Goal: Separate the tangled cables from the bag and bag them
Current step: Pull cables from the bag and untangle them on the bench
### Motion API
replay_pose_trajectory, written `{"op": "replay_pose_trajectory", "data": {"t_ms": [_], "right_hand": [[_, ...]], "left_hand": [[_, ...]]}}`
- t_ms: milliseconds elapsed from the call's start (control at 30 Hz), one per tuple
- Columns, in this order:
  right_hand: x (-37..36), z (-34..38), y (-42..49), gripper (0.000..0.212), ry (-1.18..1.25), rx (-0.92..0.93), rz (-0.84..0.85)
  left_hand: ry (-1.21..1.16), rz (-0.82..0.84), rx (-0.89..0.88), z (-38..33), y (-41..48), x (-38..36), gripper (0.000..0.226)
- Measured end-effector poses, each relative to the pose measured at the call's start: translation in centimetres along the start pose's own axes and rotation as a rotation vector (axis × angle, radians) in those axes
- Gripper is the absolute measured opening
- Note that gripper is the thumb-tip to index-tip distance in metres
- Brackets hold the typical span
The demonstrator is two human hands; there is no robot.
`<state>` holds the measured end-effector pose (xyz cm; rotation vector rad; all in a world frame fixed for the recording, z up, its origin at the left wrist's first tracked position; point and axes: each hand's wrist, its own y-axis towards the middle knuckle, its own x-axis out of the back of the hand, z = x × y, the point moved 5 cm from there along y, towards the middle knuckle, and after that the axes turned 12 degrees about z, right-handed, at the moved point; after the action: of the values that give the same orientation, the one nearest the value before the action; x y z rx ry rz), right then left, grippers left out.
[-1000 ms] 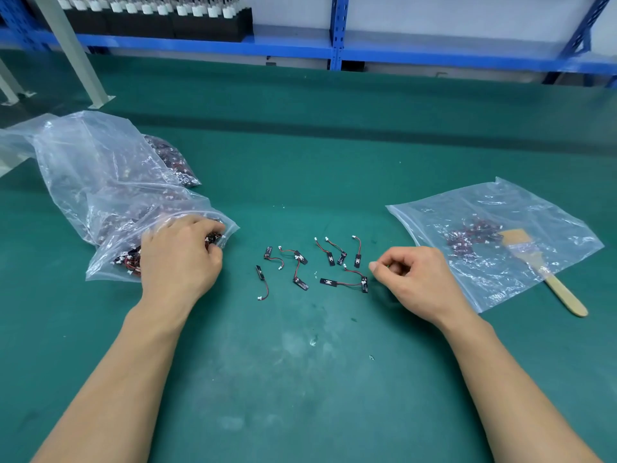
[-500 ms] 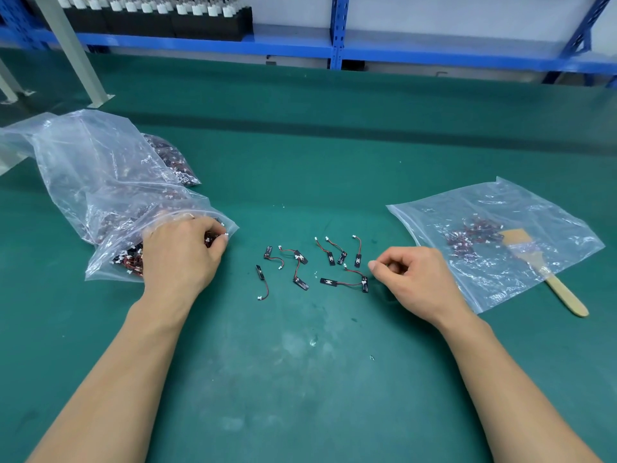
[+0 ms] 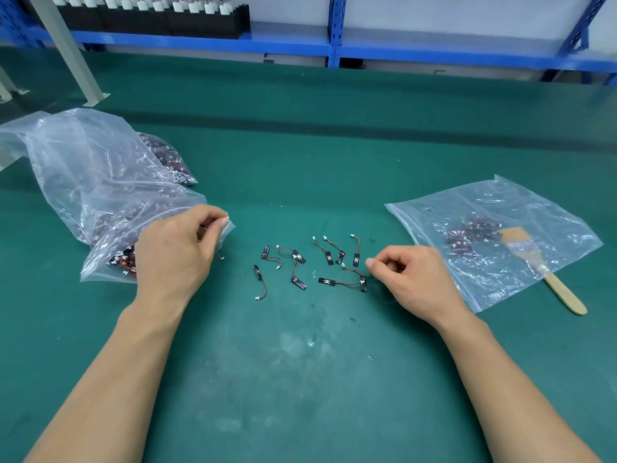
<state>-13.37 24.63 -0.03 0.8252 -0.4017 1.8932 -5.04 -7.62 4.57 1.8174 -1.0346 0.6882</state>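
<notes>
A big clear bag (image 3: 100, 182) full of tangled red-and-black cables lies at the left of the green table. At its mouth my left hand (image 3: 177, 252) pinches a small cable (image 3: 218, 254), whose white plug dangles below my fingers. Several separated cables (image 3: 297, 265) lie scattered in the middle of the table. My right hand (image 3: 414, 279) rests on the table beside them, fingers curled, holding nothing that I can see. At the right lies a flat clear bag (image 3: 494, 242) with a small heap of cables inside.
A wooden brush (image 3: 547, 275) lies on the right bag with its handle pointing toward me. A grey post (image 3: 70, 51) stands at the back left. Blue shelving (image 3: 334, 45) with a rack of black and white parts runs along the far edge.
My left hand has lifted slightly from the bag's mouth toward the right, drawing one cable out. My right hand has stayed where it was.
</notes>
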Motion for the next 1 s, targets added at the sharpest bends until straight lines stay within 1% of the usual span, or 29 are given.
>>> {"op": "replay_pose_trajectory", "data": {"t_ms": [167,333,433,533,600,667,867,1000], "right_hand": [[0.0,-0.1,0.1,0.030,0.010,0.004,-0.005],[-0.1,-0.1,0.1,0.029,0.023,0.021,-0.015],[0.0,0.0,0.0,0.028,0.041,0.029,-0.022],[0.1,0.6,-0.1,0.026,0.083,0.052,-0.057],[0.1,1.3,-0.3,0.025,0.103,0.082,-0.091],[-0.1,2.2,-0.4,0.023,0.114,0.122,-0.102],[-2.2,5.1,-0.7,0.017,0.121,0.226,0.001],[-3.5,6.0,-0.6,0.026,0.107,0.231,0.038]], "left_hand": [[-0.066,-0.049,-0.072,-0.6,-0.3,0.3,0.006],[-0.217,-0.058,-0.078,-0.4,-0.2,0.2,0.005],[-0.350,-0.041,-0.067,-0.3,-0.3,-0.2,0.005],[-0.512,0.014,-0.064,-1.0,-0.5,-1.0,0.010],[-0.580,0.058,-0.074,-1.9,-0.8,-1.7,0.013],[-0.631,0.103,-0.091,-2.9,-1.0,-2.5,0.011],[-0.763,0.248,-0.125,-5.6,-1.7,-4.7,0.008],[-0.828,0.306,-0.144,-6.6,-2.0,-5.6,0.007]]}}
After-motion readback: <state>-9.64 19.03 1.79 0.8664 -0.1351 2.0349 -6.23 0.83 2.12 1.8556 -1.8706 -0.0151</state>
